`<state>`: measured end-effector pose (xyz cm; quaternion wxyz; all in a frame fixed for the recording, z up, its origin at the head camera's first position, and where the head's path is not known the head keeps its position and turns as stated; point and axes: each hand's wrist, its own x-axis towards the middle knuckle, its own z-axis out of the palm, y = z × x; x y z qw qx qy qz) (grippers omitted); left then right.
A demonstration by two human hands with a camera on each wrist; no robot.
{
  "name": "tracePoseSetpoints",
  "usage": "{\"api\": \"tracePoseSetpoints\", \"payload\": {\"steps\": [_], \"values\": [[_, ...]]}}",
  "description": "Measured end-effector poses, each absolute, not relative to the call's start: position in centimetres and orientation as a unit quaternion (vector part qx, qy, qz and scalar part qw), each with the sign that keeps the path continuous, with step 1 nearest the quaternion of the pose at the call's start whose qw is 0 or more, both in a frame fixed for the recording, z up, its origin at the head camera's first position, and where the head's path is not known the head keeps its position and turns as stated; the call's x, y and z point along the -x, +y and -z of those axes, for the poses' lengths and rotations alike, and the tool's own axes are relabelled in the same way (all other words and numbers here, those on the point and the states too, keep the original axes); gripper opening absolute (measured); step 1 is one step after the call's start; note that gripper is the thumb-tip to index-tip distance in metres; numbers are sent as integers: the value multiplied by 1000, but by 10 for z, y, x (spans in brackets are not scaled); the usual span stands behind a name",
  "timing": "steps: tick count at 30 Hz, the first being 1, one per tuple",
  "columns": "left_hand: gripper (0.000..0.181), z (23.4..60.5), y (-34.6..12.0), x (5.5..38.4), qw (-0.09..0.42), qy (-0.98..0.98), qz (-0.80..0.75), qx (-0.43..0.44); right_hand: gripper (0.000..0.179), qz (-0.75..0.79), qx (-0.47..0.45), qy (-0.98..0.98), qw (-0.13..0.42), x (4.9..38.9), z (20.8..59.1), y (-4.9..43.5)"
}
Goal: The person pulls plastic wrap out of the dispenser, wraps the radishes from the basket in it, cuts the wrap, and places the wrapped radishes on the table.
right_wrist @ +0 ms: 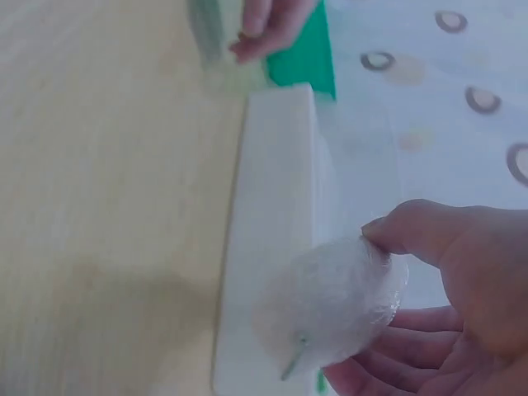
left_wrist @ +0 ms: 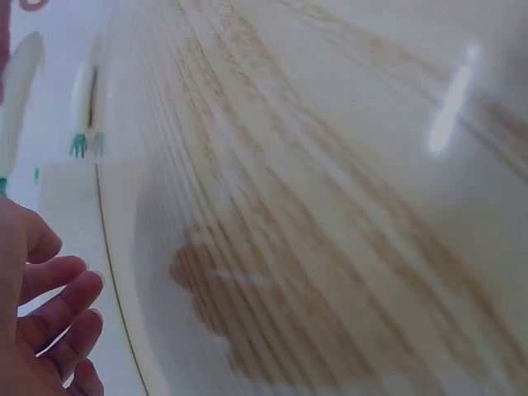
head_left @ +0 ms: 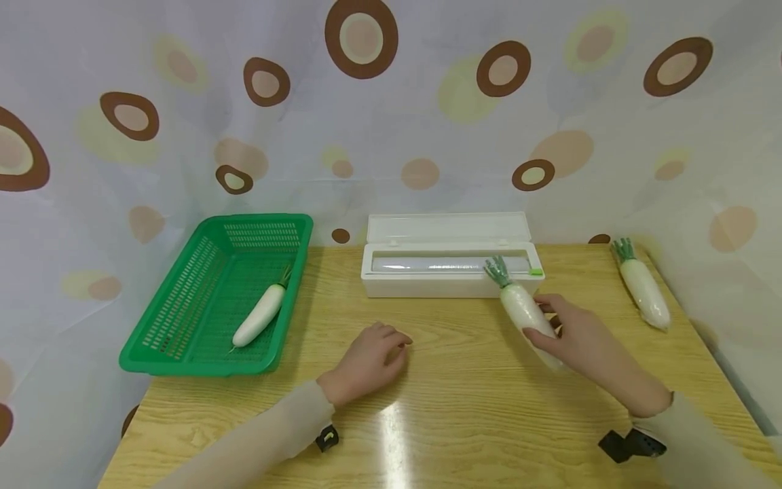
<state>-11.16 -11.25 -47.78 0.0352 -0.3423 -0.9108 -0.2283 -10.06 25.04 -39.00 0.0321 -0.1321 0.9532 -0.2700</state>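
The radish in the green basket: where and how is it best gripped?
Probably round the thick middle of the white radish, from above, with the left hand, thumb and fingers across its width. It lies lengthwise on its side, its leafy end close to the right wall of the green basket, which would crowd a side approach.

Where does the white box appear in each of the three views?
Head: white box, just right of centre.
Left wrist: white box, lower left, partly behind the left hand.
Right wrist: white box, centre, partly behind the wrapped radish.
Shared landmark: the left hand.
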Motion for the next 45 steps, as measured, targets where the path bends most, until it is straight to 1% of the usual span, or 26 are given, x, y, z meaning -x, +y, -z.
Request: {"api": "tracePoseSetpoints", "payload": {"steps": [5, 10, 17, 22, 26, 32, 41, 45], "values": [[23, 476, -116, 113, 40, -913, 226, 338, 59, 273, 112, 956, -6, 113, 380, 287], [25, 476, -121, 113, 51, -918, 217, 329, 61, 256, 84, 963, -31, 135, 382, 327], [26, 478, -127, 111, 47, -922, 211, 321, 67, 240, 44, 970, 14, 163, 402, 374], [26, 479, -131, 109, 43, -925, 209, 314, 67, 225, 37, 974, 14, 175, 429, 394], [25, 479, -133, 108, 45, -924, 213, 313, 69, 233, 35, 971, 26, 184, 448, 403], [24, 480, -135, 107, 50, -925, 210, 312, 70, 245, 18, 969, 22, 195, 467, 405], [23, 481, -134, 108, 50, -926, 211, 310, 70, 226, 12, 974, 14, 199, 471, 404], [23, 481, -135, 108, 46, -928, 206, 308, 75, 215, 27, 976, 23, 201, 471, 402]]}}
